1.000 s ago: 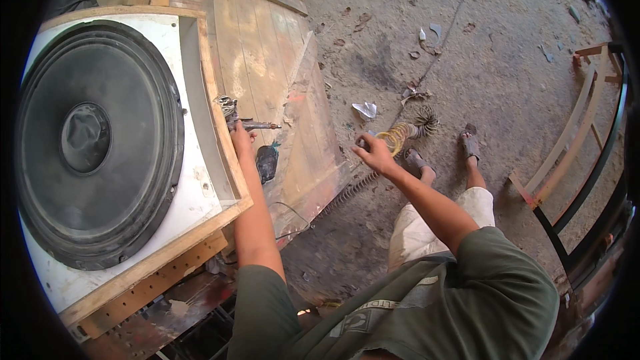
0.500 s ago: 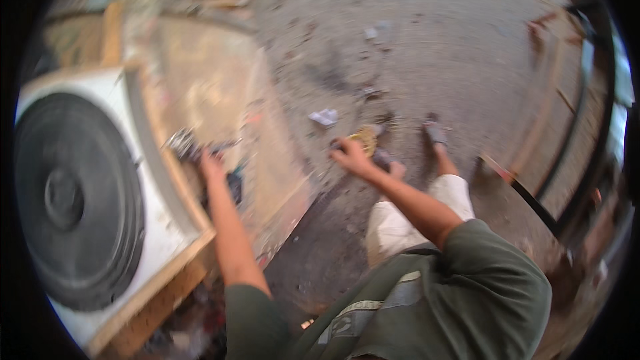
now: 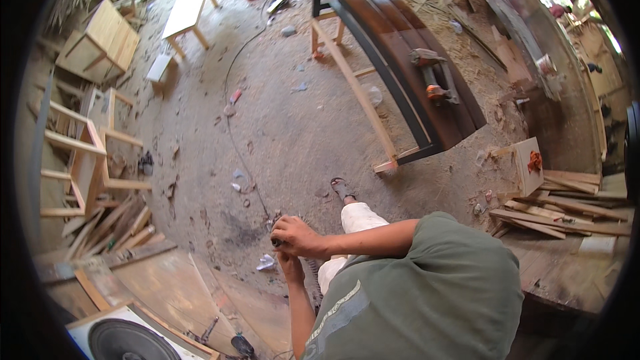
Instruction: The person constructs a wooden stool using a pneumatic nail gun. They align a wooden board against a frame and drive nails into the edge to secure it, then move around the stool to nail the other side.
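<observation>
The floor (image 3: 293,127) is grey, dusty and dirty. A thin black cord (image 3: 230,103) runs across it. Small scraps of paper (image 3: 265,263) and bits of wood lie here and there. A low pale wooden table (image 3: 187,10) stands far off. Wooden frames (image 3: 80,160) stand at the left, with loose sticks (image 3: 113,223) beside them. A long dark bench (image 3: 393,60) stands in the middle. Flat boards (image 3: 560,217) lie at the right.

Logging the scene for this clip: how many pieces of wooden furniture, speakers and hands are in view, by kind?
Small wooden tables: 1, the pale table
Wooden frames or stools: 2, the slatted crate and the open frame
Speakers: 1, the black speaker
Hands: 2, the left hand and the right hand
Total: 6
</observation>
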The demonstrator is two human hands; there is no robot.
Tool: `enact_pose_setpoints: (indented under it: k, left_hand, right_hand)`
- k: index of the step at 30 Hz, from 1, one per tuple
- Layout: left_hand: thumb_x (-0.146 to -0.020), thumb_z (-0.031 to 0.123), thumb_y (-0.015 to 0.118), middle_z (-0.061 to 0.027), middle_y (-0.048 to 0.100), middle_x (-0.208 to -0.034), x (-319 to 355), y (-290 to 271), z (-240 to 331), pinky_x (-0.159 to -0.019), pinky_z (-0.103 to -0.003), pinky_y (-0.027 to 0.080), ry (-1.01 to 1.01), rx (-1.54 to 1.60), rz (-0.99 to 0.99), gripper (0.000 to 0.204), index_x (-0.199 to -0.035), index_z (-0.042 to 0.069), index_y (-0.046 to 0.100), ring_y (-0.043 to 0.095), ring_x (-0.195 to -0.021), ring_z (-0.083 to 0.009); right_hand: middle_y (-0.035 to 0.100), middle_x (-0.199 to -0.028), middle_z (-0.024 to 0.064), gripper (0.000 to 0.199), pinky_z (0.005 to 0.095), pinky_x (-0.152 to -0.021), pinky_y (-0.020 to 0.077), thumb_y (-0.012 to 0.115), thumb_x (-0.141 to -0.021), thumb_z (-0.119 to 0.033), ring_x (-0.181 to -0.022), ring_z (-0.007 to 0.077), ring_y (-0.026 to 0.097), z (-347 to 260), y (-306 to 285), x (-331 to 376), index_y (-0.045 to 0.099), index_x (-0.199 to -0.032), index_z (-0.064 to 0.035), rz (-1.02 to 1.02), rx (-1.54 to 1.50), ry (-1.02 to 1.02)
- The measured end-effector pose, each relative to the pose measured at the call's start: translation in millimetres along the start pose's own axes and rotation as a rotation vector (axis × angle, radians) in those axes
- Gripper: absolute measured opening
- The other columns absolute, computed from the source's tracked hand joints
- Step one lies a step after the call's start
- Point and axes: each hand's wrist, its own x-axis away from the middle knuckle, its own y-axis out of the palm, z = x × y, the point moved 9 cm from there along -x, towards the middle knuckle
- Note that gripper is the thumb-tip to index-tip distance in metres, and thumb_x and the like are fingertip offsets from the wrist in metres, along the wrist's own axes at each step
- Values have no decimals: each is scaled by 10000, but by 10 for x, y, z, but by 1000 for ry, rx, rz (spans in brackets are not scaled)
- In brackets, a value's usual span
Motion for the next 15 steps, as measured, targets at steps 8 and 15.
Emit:
enact_pose_setpoints:
  k: [8,15]
  left_hand:
    - [-1052,317,540,52,450,-619,-897,348,652,-460,-227,357,-81,-316,41,309,-1135,26,601,417,-502,-40]
    - [-1060,311,520,41,469,-604,-1693,311,1057,-395,-214,276,-1,-409,293,217,-971,114,544,375,-451,-34]
  right_hand:
    - [616,-956,166,278,473,-706,492,721,-848,-229,-863,324,629,1770,-4651,286,610,-1009,-31,541,1272,633]
    - [535,-1294,265,725,548,-1004,397,602,-871,-174,-1176,426,540,3050,-5900,1085,280,-1493,16,493,1064,1232]
